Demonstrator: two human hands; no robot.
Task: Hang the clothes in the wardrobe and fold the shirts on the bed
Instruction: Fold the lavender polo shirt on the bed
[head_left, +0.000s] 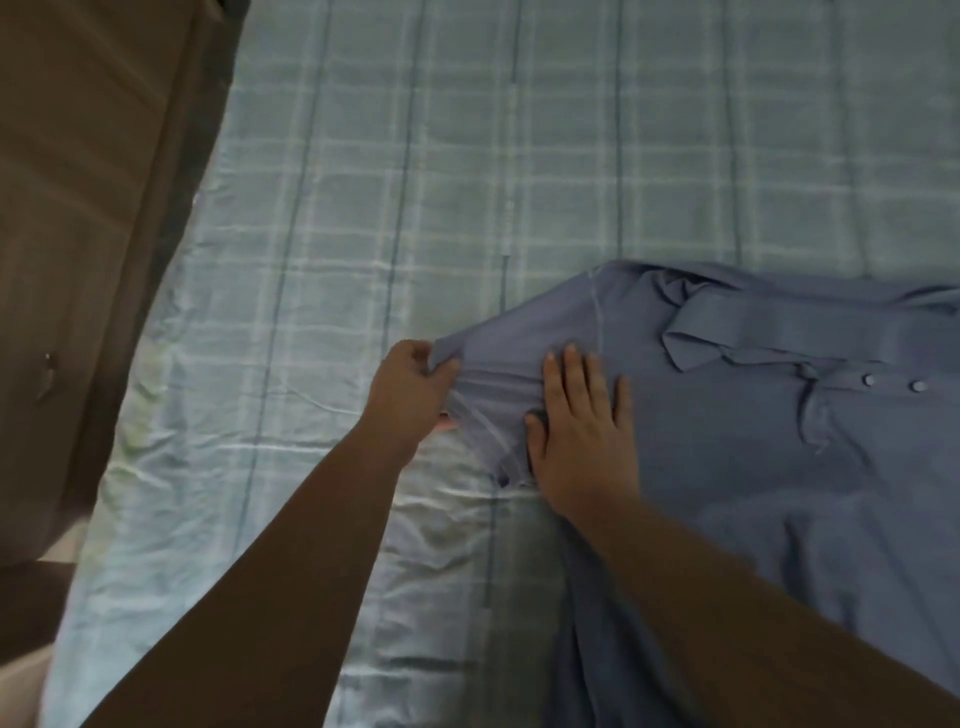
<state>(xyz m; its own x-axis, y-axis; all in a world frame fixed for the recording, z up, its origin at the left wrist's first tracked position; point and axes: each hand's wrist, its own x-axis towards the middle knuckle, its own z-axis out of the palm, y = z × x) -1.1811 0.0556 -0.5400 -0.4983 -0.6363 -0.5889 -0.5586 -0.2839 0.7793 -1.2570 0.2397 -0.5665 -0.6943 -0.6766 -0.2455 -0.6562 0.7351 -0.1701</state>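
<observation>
While one blue shirt (753, 467) lies on the bed (519, 156), left hand (408, 387) pinching its sleeve (493, 364), right hand (582, 436) flat, fingers (571, 374) straight

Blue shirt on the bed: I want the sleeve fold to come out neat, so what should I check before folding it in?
1. The blue shirt lies front up on the bed, collar and buttons showing: ok.
2. The left hand pinches the end of the sleeve: ok.
3. The right hand presses flat by the shoulder seam, fingers straight: ok.
4. The sleeve is smooth between the hands: not ok, it is creased.
5. The other sleeve is laid out: cannot tell, out of view.
</observation>
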